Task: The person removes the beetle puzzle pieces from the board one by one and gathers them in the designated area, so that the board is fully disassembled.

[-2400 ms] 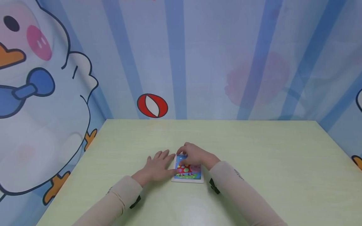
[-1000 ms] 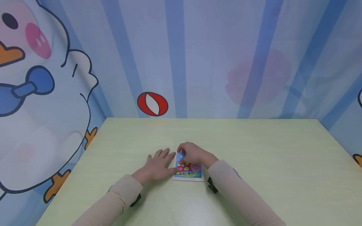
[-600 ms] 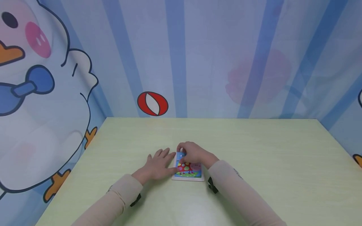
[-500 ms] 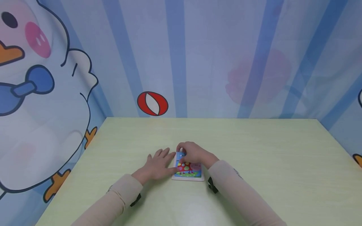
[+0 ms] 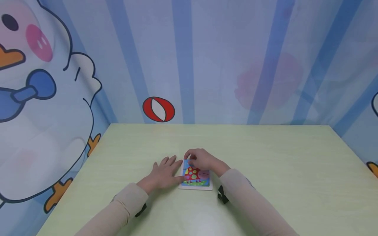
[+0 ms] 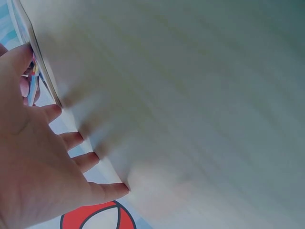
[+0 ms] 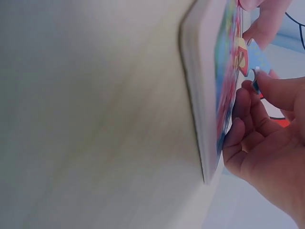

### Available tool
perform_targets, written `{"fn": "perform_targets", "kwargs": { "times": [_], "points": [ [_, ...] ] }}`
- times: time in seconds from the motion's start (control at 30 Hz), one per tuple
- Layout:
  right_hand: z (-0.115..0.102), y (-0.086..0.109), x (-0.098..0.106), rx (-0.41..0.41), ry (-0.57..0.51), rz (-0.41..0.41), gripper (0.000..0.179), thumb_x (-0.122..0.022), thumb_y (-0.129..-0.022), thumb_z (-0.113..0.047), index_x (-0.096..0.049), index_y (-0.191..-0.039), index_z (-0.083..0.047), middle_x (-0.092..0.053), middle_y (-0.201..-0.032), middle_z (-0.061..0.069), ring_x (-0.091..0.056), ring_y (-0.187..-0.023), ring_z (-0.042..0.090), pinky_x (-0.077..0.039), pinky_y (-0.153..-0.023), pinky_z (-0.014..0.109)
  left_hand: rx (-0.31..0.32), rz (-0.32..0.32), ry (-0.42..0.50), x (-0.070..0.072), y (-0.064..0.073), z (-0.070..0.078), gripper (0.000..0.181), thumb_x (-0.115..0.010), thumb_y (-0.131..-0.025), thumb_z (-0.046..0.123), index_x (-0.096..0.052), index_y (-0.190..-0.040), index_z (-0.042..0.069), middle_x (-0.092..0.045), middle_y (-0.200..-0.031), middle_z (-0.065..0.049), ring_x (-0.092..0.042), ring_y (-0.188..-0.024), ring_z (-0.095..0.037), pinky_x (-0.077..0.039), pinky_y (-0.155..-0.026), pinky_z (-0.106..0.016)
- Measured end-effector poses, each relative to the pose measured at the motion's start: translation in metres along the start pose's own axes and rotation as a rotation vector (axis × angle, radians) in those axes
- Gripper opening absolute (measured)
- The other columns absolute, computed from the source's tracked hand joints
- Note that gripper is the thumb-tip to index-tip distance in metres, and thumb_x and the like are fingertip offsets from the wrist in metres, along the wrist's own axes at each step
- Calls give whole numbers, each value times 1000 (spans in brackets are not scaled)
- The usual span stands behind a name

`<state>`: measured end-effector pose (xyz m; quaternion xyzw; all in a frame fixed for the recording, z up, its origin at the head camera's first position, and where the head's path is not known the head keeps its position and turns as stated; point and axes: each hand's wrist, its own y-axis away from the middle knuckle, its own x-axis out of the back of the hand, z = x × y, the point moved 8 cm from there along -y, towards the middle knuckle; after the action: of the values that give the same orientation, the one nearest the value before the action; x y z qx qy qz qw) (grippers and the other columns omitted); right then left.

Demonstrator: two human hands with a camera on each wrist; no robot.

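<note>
A small jigsaw puzzle (image 5: 196,184) in a pale frame (image 5: 189,188) lies flat on the table, picturing a red spotted ladybird with a pink face on green and blue. My right hand (image 5: 205,160) is over its far part, covering the upper right of the picture. In the right wrist view its thumb and fingers pinch a blue puzzle piece (image 7: 257,58) with a red and yellow patch, tilted up from the board. My left hand (image 5: 163,175) lies with spread, straight fingers left of the frame, fingertips on the table, thumb across the frame's left edge.
The pale wood-look table (image 5: 265,157) stretches out around the puzzle. Behind it hangs a blue striped backdrop (image 5: 221,65) with a printed red and white ball (image 5: 158,109) and a large white cartoon duck (image 5: 44,141) at left.
My right thumb has shifted towards the puzzle's far edge, uncovering more of the ladybird's red shell. The left hand stays in place at the frame.
</note>
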<state>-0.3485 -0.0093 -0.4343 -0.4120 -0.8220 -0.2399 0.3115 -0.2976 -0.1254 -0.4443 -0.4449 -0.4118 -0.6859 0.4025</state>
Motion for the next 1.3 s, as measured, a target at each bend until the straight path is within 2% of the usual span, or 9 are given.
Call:
{"fn": "perform_targets", "kwargs": {
  "times": [0.33,0.57,0.93,1.13,1.3],
  "points": [
    [-1,4,8,13,-26,55,15,-57,-96,-11,-67,-107,-17,-65,-98,2,-58,-83,15,-50,-77,32,-1,4,0,-1,0,0,76,-52,-90,60,-35,-150,17,-24,-158,-13,-19,-143,-40,-15,-106,-73],
    [-3,13,26,28,-33,93,17,-57,-96,-11,-68,-109,-15,-64,-101,2,-56,-88,16,-50,-84,33,17,0,5,0,2,-1,76,-54,-90,58,-34,-151,17,-24,-158,-13,-18,-144,-40,-14,-106,-73],
    [28,31,67,14,-56,143,19,-56,-97,-10,-66,-113,-8,-64,-95,7,-60,-83,20,-51,-72,29,28,-2,15,-3,-1,-2,77,-56,-88,58,-34,-151,19,-24,-158,-12,-17,-144,-39,-15,-108,-71],
    [47,39,86,-27,-57,168,19,-55,-97,-9,-65,-112,-6,-62,-95,9,-59,-83,21,-51,-72,31,17,-5,33,-2,1,0,77,-57,-89,56,-33,-151,17,-23,-159,-13,-16,-144,-40,-13,-108,-71],
    [60,47,99,-30,-53,187,19,-53,-98,-8,-64,-113,-3,-61,-97,12,-60,-85,24,-51,-72,33,7,3,32,0,2,1,76,-57,-89,56,-34,-151,18,-23,-158,-12,-17,-144,-39,-13,-108,-71]
  ]
}}
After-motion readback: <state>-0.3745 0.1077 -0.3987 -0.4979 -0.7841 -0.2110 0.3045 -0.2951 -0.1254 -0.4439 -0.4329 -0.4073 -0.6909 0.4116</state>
